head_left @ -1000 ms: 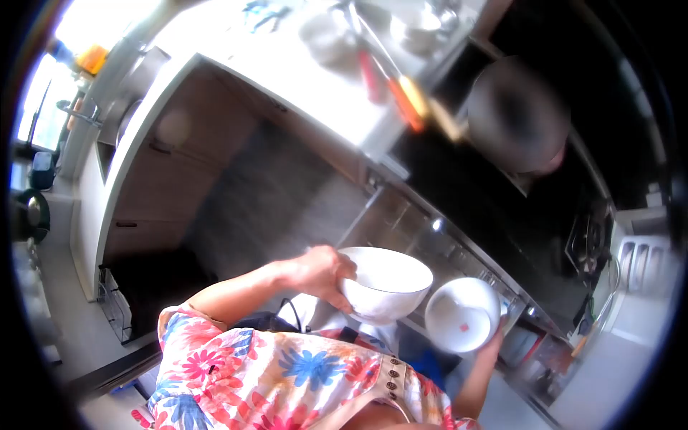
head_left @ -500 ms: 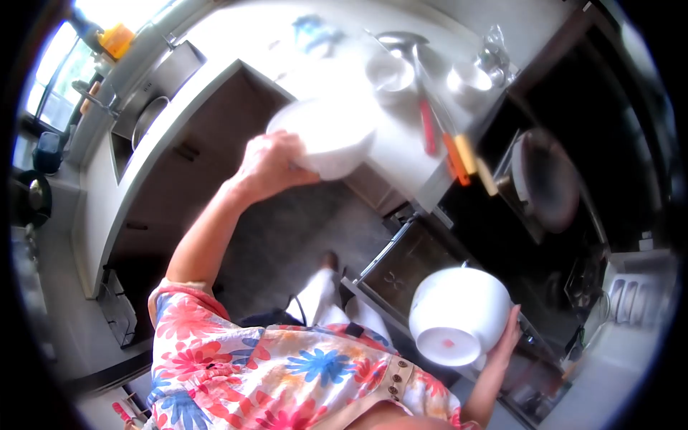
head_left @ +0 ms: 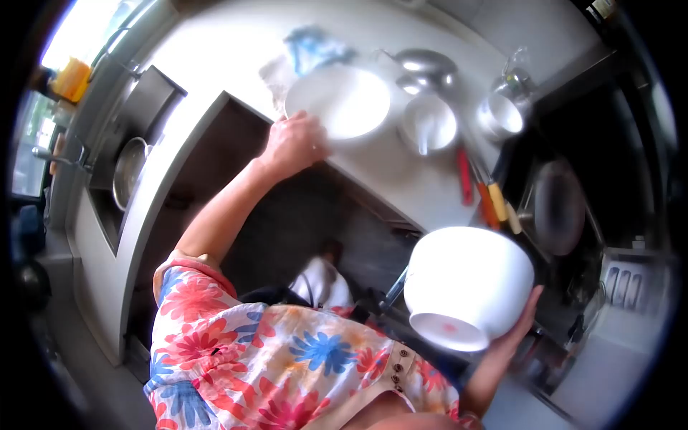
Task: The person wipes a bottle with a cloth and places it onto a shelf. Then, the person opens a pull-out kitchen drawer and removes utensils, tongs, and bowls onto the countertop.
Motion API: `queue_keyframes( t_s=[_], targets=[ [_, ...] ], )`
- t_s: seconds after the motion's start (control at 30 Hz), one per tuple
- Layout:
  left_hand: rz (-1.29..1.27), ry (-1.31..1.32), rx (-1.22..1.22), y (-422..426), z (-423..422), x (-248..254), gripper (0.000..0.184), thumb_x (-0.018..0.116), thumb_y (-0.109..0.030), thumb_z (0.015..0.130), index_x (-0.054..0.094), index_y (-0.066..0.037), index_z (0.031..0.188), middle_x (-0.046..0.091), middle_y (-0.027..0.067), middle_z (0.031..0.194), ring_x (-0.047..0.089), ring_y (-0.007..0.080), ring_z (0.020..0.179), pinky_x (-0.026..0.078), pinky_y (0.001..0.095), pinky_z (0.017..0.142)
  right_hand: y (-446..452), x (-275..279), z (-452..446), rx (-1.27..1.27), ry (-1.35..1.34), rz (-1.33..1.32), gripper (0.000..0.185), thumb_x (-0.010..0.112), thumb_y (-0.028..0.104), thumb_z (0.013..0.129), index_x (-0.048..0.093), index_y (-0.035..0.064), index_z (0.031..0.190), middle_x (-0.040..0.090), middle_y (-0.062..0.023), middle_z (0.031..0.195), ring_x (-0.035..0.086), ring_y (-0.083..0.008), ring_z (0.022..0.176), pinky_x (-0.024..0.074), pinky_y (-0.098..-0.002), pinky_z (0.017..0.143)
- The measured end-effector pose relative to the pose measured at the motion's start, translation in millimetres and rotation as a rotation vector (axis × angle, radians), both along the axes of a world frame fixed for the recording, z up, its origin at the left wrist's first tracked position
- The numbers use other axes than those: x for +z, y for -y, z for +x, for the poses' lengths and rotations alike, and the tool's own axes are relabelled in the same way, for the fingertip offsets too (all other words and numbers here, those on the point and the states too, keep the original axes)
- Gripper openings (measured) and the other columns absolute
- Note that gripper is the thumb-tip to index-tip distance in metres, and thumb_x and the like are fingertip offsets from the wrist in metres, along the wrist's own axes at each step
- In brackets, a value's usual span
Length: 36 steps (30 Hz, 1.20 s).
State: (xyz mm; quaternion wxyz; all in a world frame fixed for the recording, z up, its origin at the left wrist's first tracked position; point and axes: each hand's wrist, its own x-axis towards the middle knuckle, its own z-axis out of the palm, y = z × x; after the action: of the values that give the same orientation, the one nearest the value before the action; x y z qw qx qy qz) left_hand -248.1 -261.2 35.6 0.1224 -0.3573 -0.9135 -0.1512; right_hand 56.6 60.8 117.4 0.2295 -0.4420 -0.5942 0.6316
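Observation:
My left hand (head_left: 294, 147) is closed on the near rim of a wide white bowl (head_left: 340, 104), at the edge of the white counter. Whether this bowl rests on the counter or hangs just above it, I cannot tell. On the right, a deep white bowl (head_left: 469, 276) is tipped so its foot ring, with a small reddish mark, faces me. My right hand (head_left: 522, 326) grips it from the right side, most of the fingers hidden behind it. Beyond the wide bowl lies a blue and white cloth (head_left: 315, 50). A smaller white bowl with a spoon (head_left: 428, 125) stands to its right.
The counter (head_left: 229, 50) also bears a metal pan or lid (head_left: 426, 68), a white cup (head_left: 499, 117) and utensils with red (head_left: 464, 175), orange and yellow handles. A large round pan (head_left: 559, 208) sits on the dark stove side. To the left is a sink with a metal basin (head_left: 130, 172).
My left hand has carried the wide bowl forward over the counter beside the cloth. The deep bowl in my right hand has risen slightly and shifted right. The view has turned a little.

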Motion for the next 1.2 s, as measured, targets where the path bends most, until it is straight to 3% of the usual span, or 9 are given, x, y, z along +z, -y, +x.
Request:
queue_keyframes(
  t_s=[0.27,0.67,0.87,0.97,1.07,1.1,1.2],
  targets=[
    [-0.033,-0.063,-0.133,3,-44,-20,0.023,0.072,-0.030,0.065,0.056,-0.013,0.067,0.049,-0.0018,0.074,0.049,0.0170,0.082,0.039,0.0356,0.066,25,14,-54,-0.096,-0.012,0.058,0.050,0.047,0.048,0.088,0.053,-0.0013,0.097,0.056,-0.0072,0.090,0.054,-0.0132,0.080,0.0438,-0.0238,0.069],
    [-0.163,-0.054,-0.014,-18,-108,-29,0.022,0.072,-0.027,0.065,0.057,-0.012,0.072,0.050,-0.0007,0.077,0.049,0.0185,0.086,0.039,0.0364,0.069,40,33,-120,-0.006,-0.139,0.200,0.045,0.045,0.045,0.090,0.058,0.0035,0.081,0.056,-0.0015,0.074,0.053,-0.0080,0.065,0.0403,-0.0214,0.059],
    [-0.191,-0.001,0.056,-24,-137,-23,0.021,0.071,-0.027,0.067,0.060,-0.010,0.074,0.052,0.0019,0.080,0.048,0.0204,0.090,0.039,0.0367,0.076,24,50,-168,0.087,-0.112,0.374,0.048,0.043,0.046,0.090,0.060,0.0009,0.093,0.060,-0.0045,0.081,0.056,-0.0096,0.072,0.0440,-0.0233,0.061],
    [-0.250,0.136,0.148,-32,-137,-9,0.029,0.072,-0.024,0.067,0.062,-0.012,0.091,0.054,0.0051,0.099,0.046,0.0234,0.102,0.039,0.0383,0.082,16,75,-203,0.206,-0.224,0.404,0.052,0.043,0.047,0.090,0.058,-0.0014,0.102,0.060,-0.0075,0.090,0.059,-0.0128,0.082,0.0479,-0.0251,0.069],
    [0.068,-0.216,0.211,-35,-105,-10,0.050,0.073,-0.020,0.066,0.054,-0.014,0.112,0.046,0.0102,0.121,0.039,0.0292,0.115,0.035,0.0414,0.090,-6,93,-249,0.165,-0.255,0.367,0.056,0.047,0.047,0.088,0.055,-0.0052,0.107,0.059,-0.0121,0.101,0.059,-0.0180,0.091,0.0495,-0.0288,0.077],
    [0.172,-0.126,0.167,-36,-91,-11,0.063,0.072,-0.016,0.065,0.045,-0.016,0.122,0.035,0.0129,0.133,0.034,0.0336,0.121,0.031,0.0449,0.095,-14,96,-269,0.117,-0.279,0.349,0.057,0.049,0.046,0.087,0.054,-0.0066,0.108,0.059,-0.0130,0.102,0.060,-0.0193,0.091,0.0498,-0.0299,0.077],
    [0.334,-0.105,-0.016,-40,-48,-36,0.048,0.066,-0.011,0.068,0.052,-0.014,0.114,0.042,0.0129,0.126,0.039,0.0330,0.116,0.035,0.0437,0.093,-46,100,-327,0.158,-0.342,0.387,0.057,0.057,0.042,0.085,0.053,-0.0106,0.108,0.059,-0.0153,0.103,0.060,-0.0196,0.089,0.0505,-0.0307,0.075]
  ],
)
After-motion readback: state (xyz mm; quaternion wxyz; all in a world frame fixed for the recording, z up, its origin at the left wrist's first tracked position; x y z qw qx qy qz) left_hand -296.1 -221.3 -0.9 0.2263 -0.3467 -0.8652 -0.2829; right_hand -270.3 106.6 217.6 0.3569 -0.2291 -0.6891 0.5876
